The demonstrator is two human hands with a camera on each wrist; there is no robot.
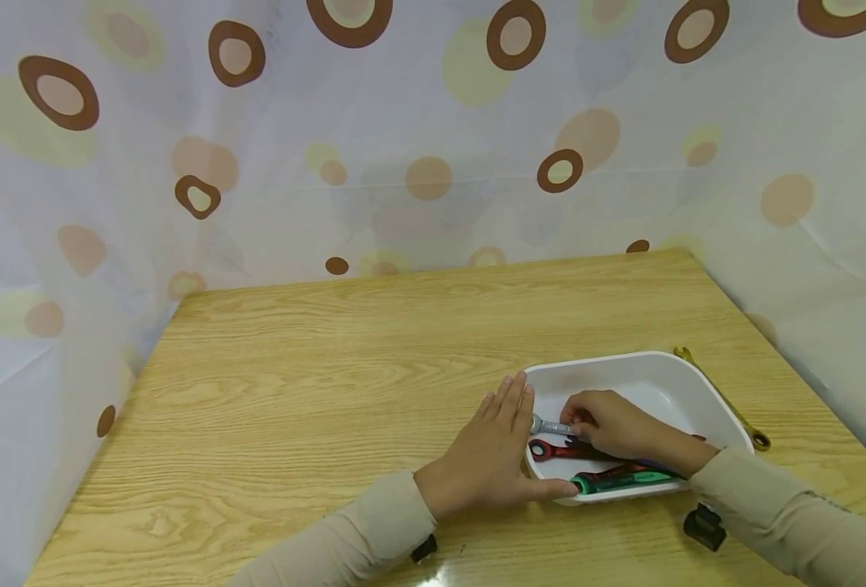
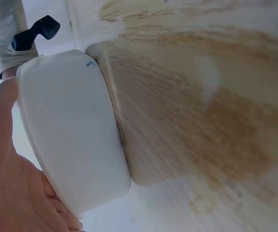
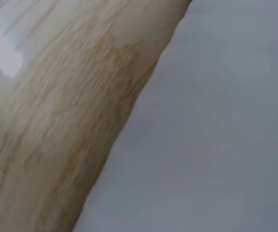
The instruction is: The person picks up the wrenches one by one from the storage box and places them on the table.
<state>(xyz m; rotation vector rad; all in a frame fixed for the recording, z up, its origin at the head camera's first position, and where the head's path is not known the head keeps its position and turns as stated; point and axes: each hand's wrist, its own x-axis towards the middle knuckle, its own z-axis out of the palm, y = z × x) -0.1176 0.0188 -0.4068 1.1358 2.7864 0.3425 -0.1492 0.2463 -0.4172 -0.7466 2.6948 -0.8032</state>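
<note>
Spotted sheeting (image 1: 433, 106) backs the scene; before it stands a wood-grain table (image 1: 315, 367). The left hand (image 1: 484, 461) lies flat, fingers extended against the left end of the bin (image 1: 609, 373), thumb at its near edge. Inside, at left, is the silver wrench (image 1: 554, 427), head just beside those fingers. Nearer lie the red wrench (image 1: 567, 451) and, along the near wall, the green tool (image 1: 627, 480). The right hand (image 1: 616, 424) reaches in and appears to pinch the silver wrench's shaft. The gold wrench (image 1: 728, 402) lies outside, along the right wall.

Hazards, in my judgement: a short hold could let the silver wrench twist and knock the left fingers; crowded tools could snag; excess push from the left palm could slide the bin into the gold wrench.
</note>
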